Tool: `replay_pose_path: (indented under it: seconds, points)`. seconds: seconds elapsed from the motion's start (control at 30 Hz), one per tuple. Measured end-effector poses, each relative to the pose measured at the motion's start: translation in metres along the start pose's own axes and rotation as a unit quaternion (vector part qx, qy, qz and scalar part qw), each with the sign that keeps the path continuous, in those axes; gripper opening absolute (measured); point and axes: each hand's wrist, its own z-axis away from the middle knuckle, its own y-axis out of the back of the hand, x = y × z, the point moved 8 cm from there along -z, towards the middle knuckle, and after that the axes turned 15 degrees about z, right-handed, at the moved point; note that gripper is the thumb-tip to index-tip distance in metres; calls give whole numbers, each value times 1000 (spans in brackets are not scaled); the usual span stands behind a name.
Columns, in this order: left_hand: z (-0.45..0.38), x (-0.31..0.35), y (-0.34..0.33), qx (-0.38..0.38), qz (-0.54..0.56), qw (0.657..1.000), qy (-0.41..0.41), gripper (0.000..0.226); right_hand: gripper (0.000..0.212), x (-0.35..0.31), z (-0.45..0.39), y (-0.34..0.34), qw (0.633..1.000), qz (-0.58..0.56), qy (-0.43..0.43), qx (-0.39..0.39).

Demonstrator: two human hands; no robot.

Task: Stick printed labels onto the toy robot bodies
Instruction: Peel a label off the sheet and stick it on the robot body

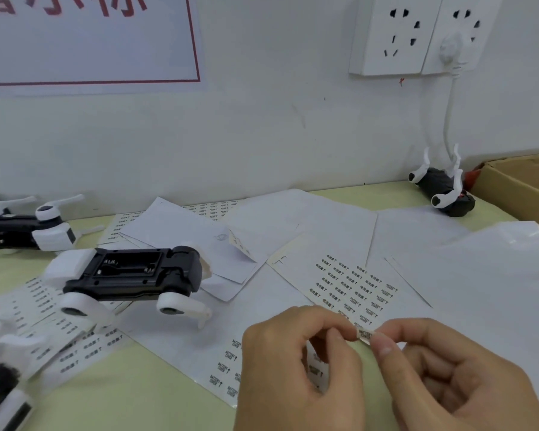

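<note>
Item: label (364,334), small, white, printed "BATTERY COVER". I pinch it between my left hand (296,365) and my right hand (448,374), thumb and forefinger of each on opposite ends, the other fingers loosely curled. It hangs in the air just above the sheet (353,287).

Sheet: backing paper directly behind the label, rows of printed labels. Near rows read "BATTERY COVER" with an arrow; far rows carry Chinese characters with an arrow, too small to read surely.

Second sheet (227,368): left of the label, under my left wrist, same "BATTERY COVER" print.

Robot body (128,275): well left of the label, black with white limbs, lying belly-up, battery bay open and facing me. No label on it that I can make out.

Other bodies: one (28,225) beyond and left of that body, one (442,191) far behind the label by the wall.

Step, as I judge it: label peeled, not yet applied. Next move calls for freeing one hand to steady the body, then carrying the label left and laying it square by the battery bay without the adhesive folding on itself.
</note>
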Motion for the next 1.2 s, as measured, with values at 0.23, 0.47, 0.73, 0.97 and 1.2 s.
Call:
replay_pose_path:
  seconds: [0.23,0.47,0.73,0.97,1.2]
  points:
    - [-3,3,20,100,82,991,32,27,20,2,-1,4,999,-14,-3,31]
    - [-53,59,43,-34,60,997,15,35,18,3,-4,-1,999,-34,-31,-27]
    - [-79,-8,161,-130,-451,874,129,44,22,-3,-3,-1,998,-23,-29,-48]
    - [-68,13,149,-111,-585,803,33,20,28,-10,-1,0,998,-26,-13,-60]
    - [-66,37,123,-63,-208,965,149,43,21,-25,-2,3,995,-46,44,-74]
